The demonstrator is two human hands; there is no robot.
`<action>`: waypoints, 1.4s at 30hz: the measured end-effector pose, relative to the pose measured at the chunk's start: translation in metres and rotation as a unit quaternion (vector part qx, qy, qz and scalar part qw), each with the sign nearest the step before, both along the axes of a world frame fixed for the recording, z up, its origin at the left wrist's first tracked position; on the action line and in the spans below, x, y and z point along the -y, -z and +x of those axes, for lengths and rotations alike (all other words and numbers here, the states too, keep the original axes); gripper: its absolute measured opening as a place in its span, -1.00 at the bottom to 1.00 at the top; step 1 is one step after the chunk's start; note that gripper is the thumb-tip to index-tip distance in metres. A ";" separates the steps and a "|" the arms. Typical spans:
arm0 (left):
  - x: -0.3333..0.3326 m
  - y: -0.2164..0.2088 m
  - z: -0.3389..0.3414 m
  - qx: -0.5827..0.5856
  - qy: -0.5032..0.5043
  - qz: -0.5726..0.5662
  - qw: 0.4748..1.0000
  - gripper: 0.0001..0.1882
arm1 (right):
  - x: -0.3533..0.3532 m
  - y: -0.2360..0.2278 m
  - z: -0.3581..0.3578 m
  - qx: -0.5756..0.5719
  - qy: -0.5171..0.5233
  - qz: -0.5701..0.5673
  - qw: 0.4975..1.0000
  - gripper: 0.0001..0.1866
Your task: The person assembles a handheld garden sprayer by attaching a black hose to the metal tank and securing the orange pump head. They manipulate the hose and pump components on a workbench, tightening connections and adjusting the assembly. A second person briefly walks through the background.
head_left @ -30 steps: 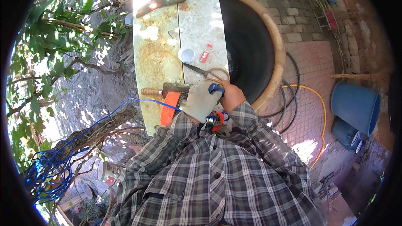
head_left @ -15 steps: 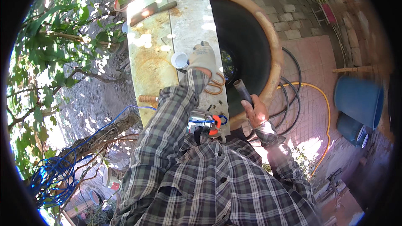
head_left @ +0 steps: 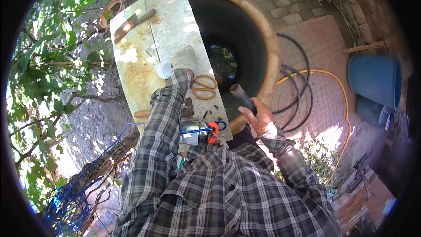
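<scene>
My left hand [head_left: 186, 59], in a pale work glove, reaches over the stone slab [head_left: 169, 6] right beside a small white cup [head_left: 164, 70]. Its fingers point away and are largely hidden, so their grip is unclear. Tan-handled scissors [head_left: 205, 87] lie by that wrist, blades hidden. Bare, my right hand [head_left: 262, 116] is closed around a short dark pipe [head_left: 242, 97], whose open end points up toward the big round vat [head_left: 268, 30]. Close to my body on the slab sits a shiny labelled canister-like device [head_left: 193, 134] with an orange part and blue cord.
A cleaver-like tool [head_left: 127, 27] lies at the slab's far left. Dark water [head_left: 221, 59] shows inside the vat. Black hose [head_left: 309, 85] and a yellow hose [head_left: 346, 114] coil on the right floor near blue buckets [head_left: 375, 81]. Branches and tangled blue cord [head_left: 70, 206] crowd the left.
The whole view has shifted, so the slab and vat now sit further left. My right hand still holds the pipe, and my left hand stays beside the cup.
</scene>
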State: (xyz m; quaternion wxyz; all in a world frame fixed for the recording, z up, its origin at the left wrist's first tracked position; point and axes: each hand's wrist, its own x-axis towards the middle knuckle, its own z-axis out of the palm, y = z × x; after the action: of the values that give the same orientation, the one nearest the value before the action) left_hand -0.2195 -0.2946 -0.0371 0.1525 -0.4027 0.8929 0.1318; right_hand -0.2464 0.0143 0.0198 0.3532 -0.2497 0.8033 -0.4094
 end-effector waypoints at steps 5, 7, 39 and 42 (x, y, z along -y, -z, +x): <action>-0.021 -0.048 0.012 -0.172 -0.080 0.193 0.963 -0.65 | 0.002 0.010 -0.004 0.015 -0.007 -0.019 1.000 -0.68; -0.035 -0.067 0.042 -0.341 -0.251 0.472 0.774 -0.70 | 0.013 -0.011 -0.003 0.172 0.036 -0.033 0.984 -0.73; -0.194 -0.073 0.279 -0.421 -0.229 0.753 0.451 -0.45 | 0.014 -0.091 0.181 0.078 -0.058 -0.133 0.986 -0.81; -0.201 -0.106 0.279 -0.441 -0.286 0.713 0.464 -0.45 | 0.015 -0.087 0.180 0.098 -0.095 -0.107 0.985 -0.72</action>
State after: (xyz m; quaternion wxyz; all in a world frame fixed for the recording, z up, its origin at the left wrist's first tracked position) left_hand 0.0591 -0.0940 0.0692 -0.0738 -0.2755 0.2718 0.9191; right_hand -0.0663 -0.0006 0.1065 0.4387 -0.3197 0.6888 -0.4805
